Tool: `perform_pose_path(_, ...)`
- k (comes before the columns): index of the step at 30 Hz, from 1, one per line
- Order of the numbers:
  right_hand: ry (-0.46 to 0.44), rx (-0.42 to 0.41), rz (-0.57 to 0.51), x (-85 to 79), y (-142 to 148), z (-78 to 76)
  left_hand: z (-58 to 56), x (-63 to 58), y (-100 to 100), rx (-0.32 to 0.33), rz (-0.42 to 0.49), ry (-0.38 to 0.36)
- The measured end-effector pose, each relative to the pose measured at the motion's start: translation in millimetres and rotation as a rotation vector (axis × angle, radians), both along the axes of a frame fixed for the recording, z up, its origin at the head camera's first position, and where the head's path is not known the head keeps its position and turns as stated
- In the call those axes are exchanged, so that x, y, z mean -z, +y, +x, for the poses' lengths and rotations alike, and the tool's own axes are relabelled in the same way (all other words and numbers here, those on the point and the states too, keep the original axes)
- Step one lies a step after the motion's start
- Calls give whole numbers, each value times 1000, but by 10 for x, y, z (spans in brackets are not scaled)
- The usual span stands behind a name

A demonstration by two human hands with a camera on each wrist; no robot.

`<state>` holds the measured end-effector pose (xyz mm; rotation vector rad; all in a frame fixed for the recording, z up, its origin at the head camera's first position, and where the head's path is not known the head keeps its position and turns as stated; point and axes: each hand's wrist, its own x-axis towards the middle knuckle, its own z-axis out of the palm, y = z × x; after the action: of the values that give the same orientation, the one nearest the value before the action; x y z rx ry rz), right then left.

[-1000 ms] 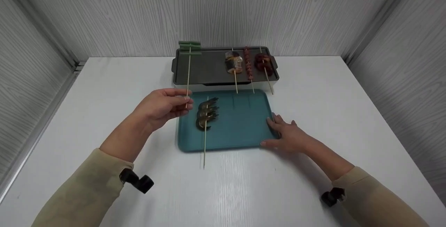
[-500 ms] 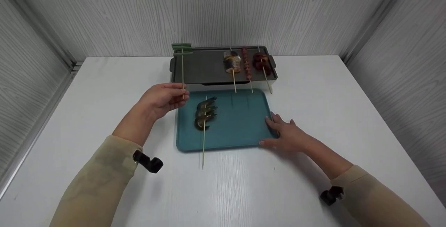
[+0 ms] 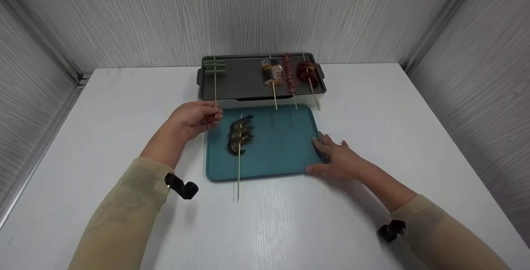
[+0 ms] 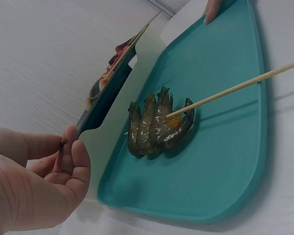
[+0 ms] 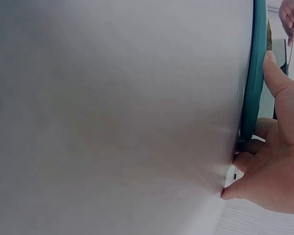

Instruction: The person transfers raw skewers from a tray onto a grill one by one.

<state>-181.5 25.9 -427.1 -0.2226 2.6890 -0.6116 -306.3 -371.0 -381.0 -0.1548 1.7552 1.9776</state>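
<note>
In the head view my left hand pinches the lower end of a skewer of green vegetable pieces between thumb and fingers. The green pieces lie over the left end of a dark griddle pan. My right hand rests spread at the near right corner of a teal tray. Its thumb touches the rim in the right wrist view, with the other fingers beside the edge and on the table. A shrimp skewer lies on the tray's left side, its stick overhanging the front edge.
On the griddle's right half lie a chunky dark-and-pale skewer, a thin red beaded skewer and a dark red skewer, their sticks pointing forward. A grey wood-grain wall stands behind the white table.
My left hand has moved a little left and forward, and the green skewer has come down onto the griddle's left end. My right hand keeps its place at the tray corner.
</note>
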Motion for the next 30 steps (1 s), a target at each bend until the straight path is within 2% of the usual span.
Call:
perform_pose_path(19,12,-31,-9,0,-12,-29,-24,64,-31,-26,15,-34)
perform_pose_path(26,4,-24,-14,23,3,-36,30,85,-57,-43,28,-67)
perform_pose_path(30,9,-19,-16,25,8,-19,111,109,-109,-59,40,-94)
